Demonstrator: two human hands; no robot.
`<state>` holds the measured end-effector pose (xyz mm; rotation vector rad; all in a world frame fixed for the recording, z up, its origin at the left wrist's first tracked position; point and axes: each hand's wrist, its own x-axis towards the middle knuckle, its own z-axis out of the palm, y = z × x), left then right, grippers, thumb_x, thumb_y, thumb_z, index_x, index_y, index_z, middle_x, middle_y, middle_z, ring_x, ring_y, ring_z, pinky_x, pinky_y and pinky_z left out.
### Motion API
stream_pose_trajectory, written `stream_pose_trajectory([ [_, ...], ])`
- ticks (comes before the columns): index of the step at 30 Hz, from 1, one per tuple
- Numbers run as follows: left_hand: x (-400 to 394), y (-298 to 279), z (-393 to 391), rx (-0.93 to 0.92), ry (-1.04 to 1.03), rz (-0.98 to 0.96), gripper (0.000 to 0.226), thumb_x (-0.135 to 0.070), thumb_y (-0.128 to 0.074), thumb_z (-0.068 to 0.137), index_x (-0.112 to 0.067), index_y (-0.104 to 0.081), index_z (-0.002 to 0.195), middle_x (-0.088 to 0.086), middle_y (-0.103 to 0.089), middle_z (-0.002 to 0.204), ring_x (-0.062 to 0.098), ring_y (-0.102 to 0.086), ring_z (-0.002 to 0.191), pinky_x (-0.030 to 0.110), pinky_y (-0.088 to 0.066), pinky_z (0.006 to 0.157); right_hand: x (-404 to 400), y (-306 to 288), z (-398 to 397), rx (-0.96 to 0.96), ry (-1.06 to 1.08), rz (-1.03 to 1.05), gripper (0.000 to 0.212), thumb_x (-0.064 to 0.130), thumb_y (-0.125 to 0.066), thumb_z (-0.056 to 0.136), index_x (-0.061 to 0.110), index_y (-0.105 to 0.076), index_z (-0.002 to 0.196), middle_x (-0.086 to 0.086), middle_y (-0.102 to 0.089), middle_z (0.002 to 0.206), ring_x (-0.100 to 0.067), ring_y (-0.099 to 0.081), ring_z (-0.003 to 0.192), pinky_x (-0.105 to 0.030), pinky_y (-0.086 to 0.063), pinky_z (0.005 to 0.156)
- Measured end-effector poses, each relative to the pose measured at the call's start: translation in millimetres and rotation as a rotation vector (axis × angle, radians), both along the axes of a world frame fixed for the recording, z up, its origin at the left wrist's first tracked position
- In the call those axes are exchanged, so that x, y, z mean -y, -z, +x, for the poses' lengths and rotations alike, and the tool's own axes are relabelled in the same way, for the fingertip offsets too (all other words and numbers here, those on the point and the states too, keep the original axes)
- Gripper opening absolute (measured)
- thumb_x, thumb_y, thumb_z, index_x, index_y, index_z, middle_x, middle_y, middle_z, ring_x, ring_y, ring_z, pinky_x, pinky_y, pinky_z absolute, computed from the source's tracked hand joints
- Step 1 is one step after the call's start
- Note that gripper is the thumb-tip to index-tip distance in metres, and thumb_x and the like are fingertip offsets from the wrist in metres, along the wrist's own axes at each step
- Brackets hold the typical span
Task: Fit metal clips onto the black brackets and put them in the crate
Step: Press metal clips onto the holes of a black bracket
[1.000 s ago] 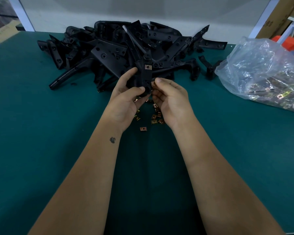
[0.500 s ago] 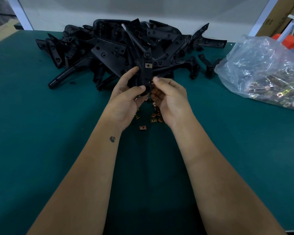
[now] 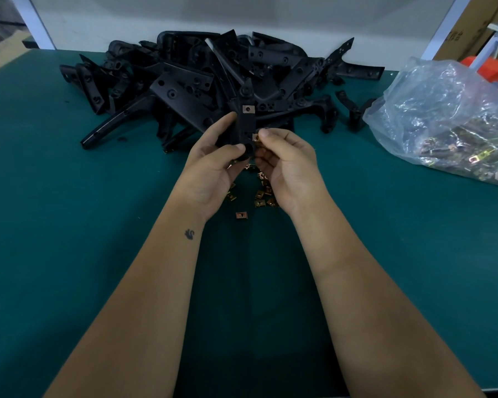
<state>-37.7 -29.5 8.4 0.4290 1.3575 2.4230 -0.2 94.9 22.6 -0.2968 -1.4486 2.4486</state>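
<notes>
Left hand [image 3: 213,170] grips a black bracket [image 3: 245,124] upright above the green table [image 3: 69,225], one clip already fitted near its top. Right hand [image 3: 285,165] pinches a second clip [image 3: 255,137] against the bracket's right edge. Loose clips [image 3: 260,194] lie below the hands; bracket pile [image 3: 199,81] behind, bag [image 3: 449,122] at right.

This looks like a factory assembly bench: a green work mat [image 3: 69,225] carries a heap of identical black brackets [image 3: 202,81], loose metal clips [image 3: 260,195] and a clear plastic bag of more clips [image 3: 449,119], with cardboard boxes [image 3: 469,27] stacked behind.
</notes>
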Motion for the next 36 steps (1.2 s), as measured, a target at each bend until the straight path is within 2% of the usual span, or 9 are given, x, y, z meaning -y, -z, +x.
stream_pose_trajectory([
  [4, 0.7, -0.7, 0.8, -0.064, -0.001, -0.063, 0.056, 0.009, -0.049, 0.094, -0.018, -0.048, 0.143, 0.002, -0.068, 0.12, 0.015, -0.062, 0.113, 0.032, -0.048, 0.103, -0.9, -0.5, 0.7, -0.002, -0.005, 0.022, 0.011, 0.004, -0.065, 0.09, 0.012, -0.065, 0.082, -0.002, -0.069, 0.08, -0.011, -0.063, 0.072, -0.021, -0.052, 0.065],
  [8, 0.4, 0.8, 0.1, -0.099, -0.012, -0.092, 0.057, 0.011, -0.05, 0.093, -0.019, -0.049, 0.143, -0.003, -0.071, 0.119, 0.012, -0.064, 0.114, 0.026, -0.05, 0.094, -1.2, -0.2, 0.2, -0.009, 0.019, 0.084, 0.012, -0.002, -0.068, 0.085, 0.01, -0.065, 0.082, -0.004, -0.068, 0.082, -0.012, -0.064, 0.073, -0.022, -0.051, 0.066],
  [13, -1.0, 4.7, 0.9, -0.143, -0.05, -0.168, 0.059, 0.008, -0.057, 0.09, -0.025, -0.052, 0.138, 0.001, -0.067, 0.128, 0.014, -0.061, 0.119, 0.032, -0.044, 0.108, -2.6, 2.2, -1.7, 0.03, 0.064, 0.134, 0.017, -0.005, -0.071, 0.082, 0.01, -0.065, 0.078, -0.007, -0.067, 0.084, -0.017, -0.063, 0.08, -0.03, -0.052, 0.079],
  [16, -1.8, 5.1, 1.7, -0.172, -0.052, -0.205, 0.058, 0.004, -0.059, 0.086, -0.032, -0.056, 0.132, 0.0, -0.067, 0.127, 0.016, -0.06, 0.122, 0.031, -0.043, 0.108, 1.5, 3.1, -2.6, 0.045, 0.061, 0.172, 0.018, -0.006, -0.071, 0.081, 0.01, -0.065, 0.077, -0.013, -0.066, 0.09, -0.024, -0.062, 0.087, -0.039, -0.051, 0.09],
  [20, -2.2, 6.6, 1.3, -0.178, -0.069, -0.221, 0.056, 0.008, -0.058, 0.089, -0.029, -0.056, 0.131, 0.004, -0.065, 0.128, 0.02, -0.059, 0.121, 0.036, -0.044, 0.108, 2.4, 3.6, -3.2, 0.042, 0.064, 0.194, 0.018, -0.005, -0.071, 0.081, 0.011, -0.065, 0.077, -0.014, -0.066, 0.093, -0.027, -0.062, 0.091, -0.044, -0.051, 0.095],
  [22, -2.5, 6.9, 1.3, -0.167, -0.081, -0.222, 0.053, 0.009, -0.058, 0.09, -0.025, -0.055, 0.13, 0.012, -0.062, 0.13, 0.027, -0.058, 0.123, 0.042, -0.044, 0.109, 2.8, 3.4, -2.7, 0.018, 0.073, 0.222, 0.016, -0.004, -0.071, 0.082, 0.011, -0.066, 0.079, -0.013, -0.067, 0.093, -0.024, -0.063, 0.091, -0.041, -0.053, 0.09],
  [25, -3.5, 6.0, 1.3, -0.143, -0.119, -0.232, 0.05, 0.007, -0.062, 0.089, -0.023, -0.054, 0.129, 0.019, -0.061, 0.129, 0.034, -0.056, 0.123, 0.047, -0.045, 0.108, 4.8, 3.0, -3.4, -0.009, 0.152, 0.359, 0.013, 0.002, -0.071, 0.084, 0.015, -0.069, 0.084, -0.001, -0.069, 0.086, -0.01, -0.065, 0.083, -0.022, -0.054, 0.074],
  [31, -3.7, 5.4, -1.4, -0.113, -0.219, -0.257, 0.053, 0.001, -0.071, 0.085, -0.039, -0.06, 0.118, 0.007, -0.069, 0.12, 0.025, -0.066, 0.112, 0.04, -0.054, 0.098, 13.9, 6.4, 0.5, -0.089, 0.207, 0.784, 0.015, 0.018, -0.069, 0.087, 0.02, -0.068, 0.101, 0.012, -0.068, 0.093, 0.003, -0.063, 0.087, -0.01, -0.048, 0.074],
  [36, -4.0, 7.6, -2.7, -0.156, -0.269, -0.328, 0.058, -0.001, -0.075, 0.08, -0.045, -0.063, 0.116, -0.002, -0.071, 0.111, 0.014, -0.067, 0.098, 0.029, -0.056, 0.084, 15.6, 8.5, 1.4, -0.019, 0.223, 0.938, 0.014, 0.028, -0.063, 0.09, 0.019, -0.067, 0.1, 0.007, -0.066, 0.097, -0.012, -0.061, 0.095, -0.041, -0.053, 0.086],
])
